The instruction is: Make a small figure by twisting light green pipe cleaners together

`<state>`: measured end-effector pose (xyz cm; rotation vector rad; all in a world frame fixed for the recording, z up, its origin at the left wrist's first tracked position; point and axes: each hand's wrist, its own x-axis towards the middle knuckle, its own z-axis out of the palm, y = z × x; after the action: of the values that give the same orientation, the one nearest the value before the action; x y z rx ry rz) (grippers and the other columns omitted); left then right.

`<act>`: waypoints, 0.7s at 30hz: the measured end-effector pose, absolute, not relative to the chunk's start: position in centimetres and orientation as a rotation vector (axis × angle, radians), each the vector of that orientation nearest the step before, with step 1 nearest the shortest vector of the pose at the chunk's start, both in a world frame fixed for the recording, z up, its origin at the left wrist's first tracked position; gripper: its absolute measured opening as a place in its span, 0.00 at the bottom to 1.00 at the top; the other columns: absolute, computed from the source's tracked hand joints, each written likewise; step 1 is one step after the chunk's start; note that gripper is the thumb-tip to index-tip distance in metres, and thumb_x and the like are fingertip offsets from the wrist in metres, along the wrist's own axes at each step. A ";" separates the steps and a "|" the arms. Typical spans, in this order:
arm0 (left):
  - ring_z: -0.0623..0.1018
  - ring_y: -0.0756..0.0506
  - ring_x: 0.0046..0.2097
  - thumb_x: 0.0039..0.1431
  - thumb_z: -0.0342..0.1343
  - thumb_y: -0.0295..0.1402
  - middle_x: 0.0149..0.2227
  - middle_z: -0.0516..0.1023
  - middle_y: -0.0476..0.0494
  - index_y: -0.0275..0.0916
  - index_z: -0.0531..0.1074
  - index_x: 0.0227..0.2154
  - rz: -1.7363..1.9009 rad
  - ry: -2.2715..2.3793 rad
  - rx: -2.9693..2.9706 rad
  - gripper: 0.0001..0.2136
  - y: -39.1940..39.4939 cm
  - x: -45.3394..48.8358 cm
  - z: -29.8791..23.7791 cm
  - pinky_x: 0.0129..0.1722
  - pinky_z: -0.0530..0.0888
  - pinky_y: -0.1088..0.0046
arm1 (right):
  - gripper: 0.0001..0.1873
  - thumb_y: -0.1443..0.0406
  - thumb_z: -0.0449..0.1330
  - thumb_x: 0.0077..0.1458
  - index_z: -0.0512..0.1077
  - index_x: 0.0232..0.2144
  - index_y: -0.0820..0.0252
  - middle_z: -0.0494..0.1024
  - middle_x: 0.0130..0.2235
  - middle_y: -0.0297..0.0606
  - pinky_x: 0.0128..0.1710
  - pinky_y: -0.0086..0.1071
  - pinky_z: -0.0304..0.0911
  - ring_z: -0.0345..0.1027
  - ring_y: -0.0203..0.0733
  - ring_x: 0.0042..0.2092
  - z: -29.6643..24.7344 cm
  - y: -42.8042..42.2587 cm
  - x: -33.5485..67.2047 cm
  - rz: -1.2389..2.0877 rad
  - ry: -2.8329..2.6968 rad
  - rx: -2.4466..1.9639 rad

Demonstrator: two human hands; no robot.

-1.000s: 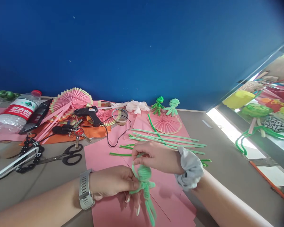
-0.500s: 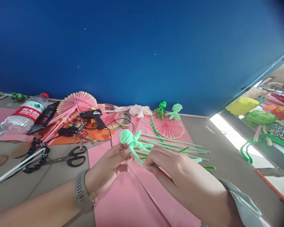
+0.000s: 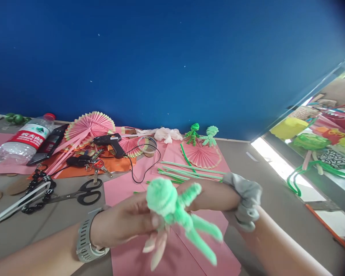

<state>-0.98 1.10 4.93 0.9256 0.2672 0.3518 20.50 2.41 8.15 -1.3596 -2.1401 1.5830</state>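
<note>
My left hand [image 3: 126, 226], with a grey watch on the wrist, pinches a light green pipe-cleaner figure [image 3: 178, 214] by its body; the round head points up and the legs hang to the lower right. My right hand [image 3: 207, 195], a grey scrunchie on its wrist, lies just behind the figure, and its fingers are mostly hidden by the figure. Both hands hover over a pink paper sheet [image 3: 123, 188]. Loose green pipe cleaners [image 3: 189, 170] lie on the sheet beyond them.
Scissors [image 3: 80, 193], keys [image 3: 96, 165], a black glue gun [image 3: 109, 142] with its cord, pink paper fans [image 3: 87, 124], a water bottle [image 3: 23, 140] and black beads [image 3: 36, 184] lie at the left. Two finished green figures [image 3: 201, 134] stand by the blue wall. Craft items fill the right.
The figure has been lifted nearer the camera and turned with its head up. My right hand has moved from the figure's legs to behind it.
</note>
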 end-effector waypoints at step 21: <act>0.66 0.54 0.30 0.56 0.52 0.34 0.29 0.69 0.50 0.39 0.71 0.31 0.641 0.777 0.750 0.05 0.9 0.8 3.0 0.29 0.65 0.83 | 0.08 0.76 0.55 0.51 0.66 0.24 0.61 0.67 0.27 0.32 0.29 0.29 0.57 0.60 0.35 0.29 10.6 -1.7 17.0 0.353 -2.548 -1.396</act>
<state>0.83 0.92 3.00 0.7504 0.7770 0.6405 17.04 -1.74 10.57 -1.3959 -2.5479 0.3527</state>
